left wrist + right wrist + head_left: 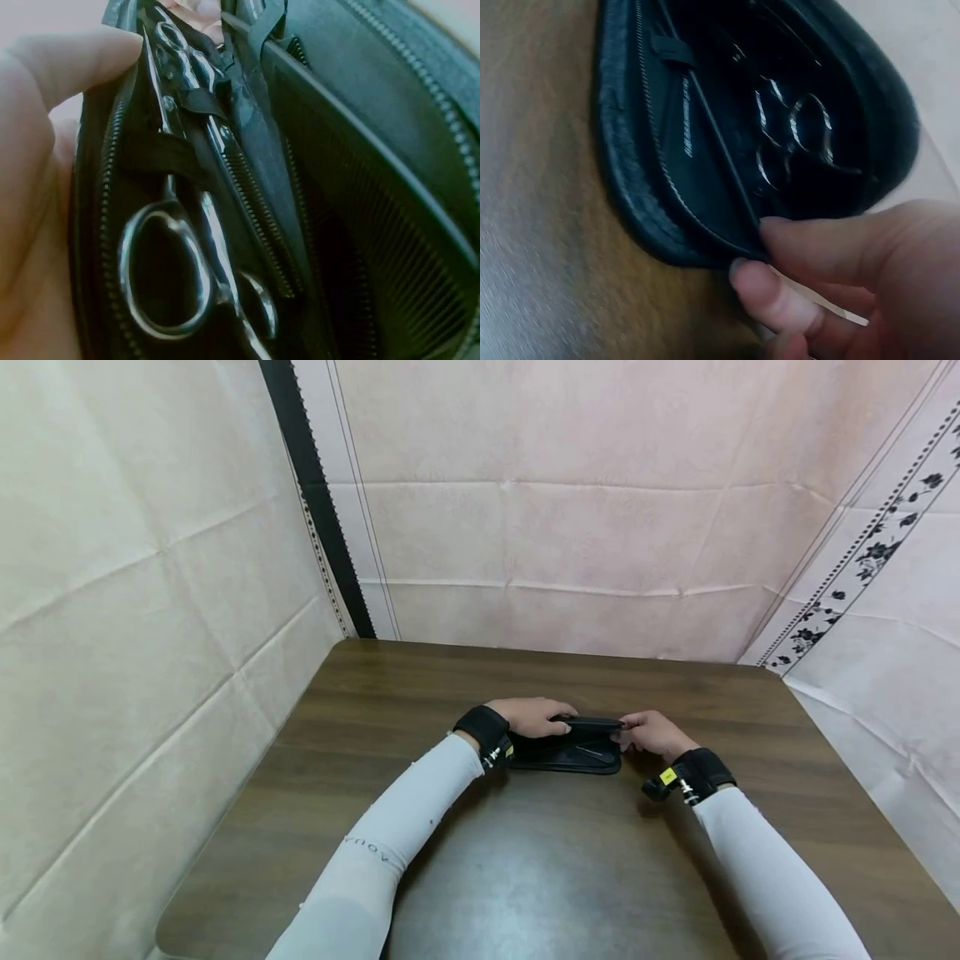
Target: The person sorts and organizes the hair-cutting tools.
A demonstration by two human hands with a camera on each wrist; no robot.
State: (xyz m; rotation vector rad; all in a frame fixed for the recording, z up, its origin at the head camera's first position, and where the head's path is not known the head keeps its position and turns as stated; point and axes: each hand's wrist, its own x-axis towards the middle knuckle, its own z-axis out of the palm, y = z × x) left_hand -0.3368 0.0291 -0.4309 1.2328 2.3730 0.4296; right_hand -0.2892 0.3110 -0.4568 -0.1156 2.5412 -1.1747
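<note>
A black zippered case (566,763) stands part way open on the table, one half lying flat and the other raised behind it. My left hand (534,717) grips the raised half, with its thumb (90,64) over the edge and its fingers behind. Inside that half, scissors (126,270) and toothed thinning shears (244,180) sit under straps. A black comb (337,135) lies in the facing half. At the case's right end, my right hand (652,733) pinches the zipped border between thumb (817,244) and forefinger (761,289).
The brown wooden table (510,877) extends around the case on all sides. Pale creased sheets (570,535) hang behind it and at both sides. Black cameras are strapped to both wrists.
</note>
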